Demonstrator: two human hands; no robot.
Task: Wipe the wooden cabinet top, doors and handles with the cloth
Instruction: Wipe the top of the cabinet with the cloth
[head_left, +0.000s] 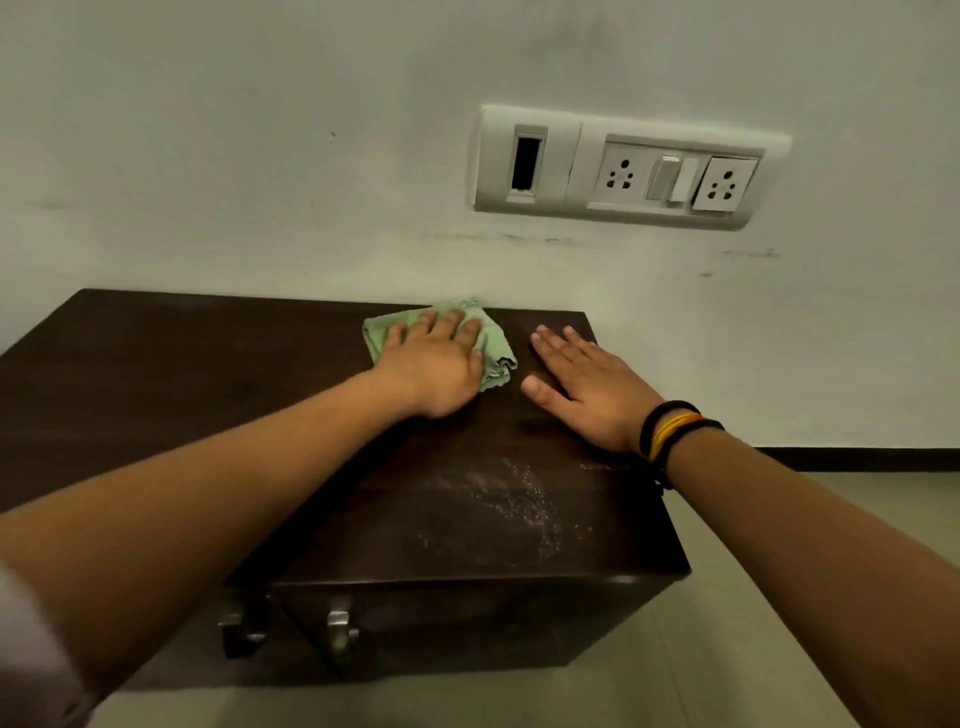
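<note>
Your left hand (434, 366) lies open, palm flat on the green cloth (496, 345), at frame centre near the cabinet top's (182, 374) back edge. Your right hand (584, 387) rests open just beside it. A socket panel (623, 166) sits upper right; two handles (340, 631) show below, with dusty specks (498, 512) on the top.

The dark wooden cabinet top (208, 395) stands against the wall. A crumpled green cloth (496, 345) lies on it near the back edge, the left hand (436, 364) flat on the cloth. The right hand (582, 384) rests flat just beside. Pale specks (498, 509) dust the front part.
</note>
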